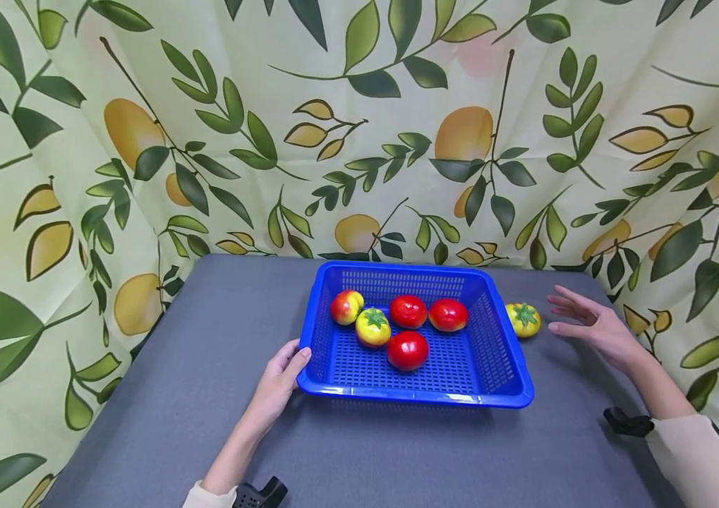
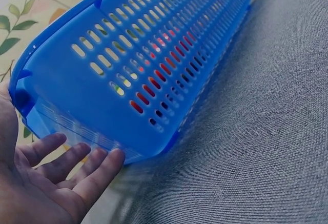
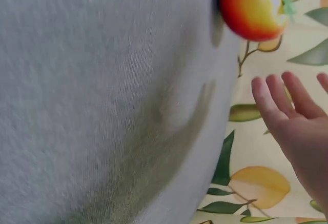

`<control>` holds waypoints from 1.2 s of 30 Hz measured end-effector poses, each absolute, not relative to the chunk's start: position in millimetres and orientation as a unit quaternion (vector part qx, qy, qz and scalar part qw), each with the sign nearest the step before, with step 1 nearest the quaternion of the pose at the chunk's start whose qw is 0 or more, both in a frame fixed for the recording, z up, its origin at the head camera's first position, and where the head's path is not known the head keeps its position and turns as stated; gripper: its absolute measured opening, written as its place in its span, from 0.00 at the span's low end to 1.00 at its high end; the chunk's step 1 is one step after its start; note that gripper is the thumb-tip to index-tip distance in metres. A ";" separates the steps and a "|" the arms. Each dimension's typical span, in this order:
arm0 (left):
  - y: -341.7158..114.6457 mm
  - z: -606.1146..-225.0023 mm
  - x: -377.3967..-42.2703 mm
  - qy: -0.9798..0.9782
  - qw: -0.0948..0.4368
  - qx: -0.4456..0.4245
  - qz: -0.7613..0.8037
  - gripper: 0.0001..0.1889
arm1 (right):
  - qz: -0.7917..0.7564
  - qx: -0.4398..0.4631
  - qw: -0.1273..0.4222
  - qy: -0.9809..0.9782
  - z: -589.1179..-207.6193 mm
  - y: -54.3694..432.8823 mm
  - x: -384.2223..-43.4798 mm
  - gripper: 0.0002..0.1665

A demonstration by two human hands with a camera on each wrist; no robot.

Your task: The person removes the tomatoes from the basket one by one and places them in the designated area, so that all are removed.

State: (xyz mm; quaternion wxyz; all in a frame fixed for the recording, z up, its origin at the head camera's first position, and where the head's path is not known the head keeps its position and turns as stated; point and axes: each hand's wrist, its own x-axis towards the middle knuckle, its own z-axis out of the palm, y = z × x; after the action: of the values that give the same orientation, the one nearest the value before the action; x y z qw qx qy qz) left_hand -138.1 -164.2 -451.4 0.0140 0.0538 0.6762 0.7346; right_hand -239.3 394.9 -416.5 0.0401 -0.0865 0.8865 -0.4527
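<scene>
A leaf-and-fruit patterned cloth (image 1: pixel 391 194) hangs behind the grey tabletop (image 1: pixel 143 423). On the tabletop, the blue basket (image 1: pixel 423 396) holds five toy tomatoes: three red ones (image 1: pixel 408 351) toward the middle and right, two yellow-and-red ones (image 1: pixel 372 327) at the left. Of the hands, the left hand (image 1: pixel 279 381) grips the basket's left rim, thumb over the top, fingers outside. The right hand (image 1: pixel 597 335) is spread wide, holding nothing, near the loose tomato (image 1: pixel 523 320), which lies just right of the basket's right wall.
</scene>
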 end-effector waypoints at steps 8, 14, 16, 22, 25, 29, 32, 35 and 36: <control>-163.8 -453.1 -139.3 0.676 0.012 0.048 0.735 0.22 | -0.468 -0.059 -0.012 0.882 -406.8 375.5 -220.5 0.42; -163.9 -452.9 -139.0 0.677 0.014 0.049 0.734 0.22 | -0.489 -0.081 -0.039 0.868 -401.8 355.7 -210.8 0.39; -164.1 -452.8 -138.9 0.680 0.015 0.048 0.731 0.23 | -0.498 -0.090 -0.042 0.861 -399.7 350.1 -208.2 0.38; -163.8 -451.9 -138.8 0.686 0.012 0.047 0.726 0.23 | -0.508 -0.110 -0.049 0.853 -393.5 336.7 -201.9 0.36; -163.8 -451.9 -138.7 0.685 0.012 0.048 0.727 0.23 | -0.505 -0.122 -0.051 0.853 -389.8 330.5 -198.8 0.36; -164.1 -452.6 -138.3 0.686 0.012 0.048 0.726 0.23 | -0.504 -0.140 -0.052 0.851 -382.8 319.8 -194.0 0.36; -164.5 -452.7 -137.9 0.689 0.012 0.048 0.723 0.23 | -0.497 -0.157 -0.055 0.851 -377.0 309.8 -189.9 0.36; -164.7 -452.5 -138.0 0.691 0.012 0.049 0.721 0.23 | -0.493 -0.175 -0.054 0.850 -372.3 299.1 -185.5 0.36; -164.8 -452.5 -138.2 0.692 0.011 0.049 0.720 0.23 | -0.493 -0.180 -0.052 0.850 -371.1 295.8 -184.3 0.37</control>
State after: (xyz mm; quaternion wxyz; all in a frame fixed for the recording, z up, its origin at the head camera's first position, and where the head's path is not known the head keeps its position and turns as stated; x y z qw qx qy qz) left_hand -138.2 -164.8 -452.5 0.0115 0.0488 0.6921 0.7200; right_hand -184.3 295.8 -371.1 -0.0518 -0.1797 0.8496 -0.4932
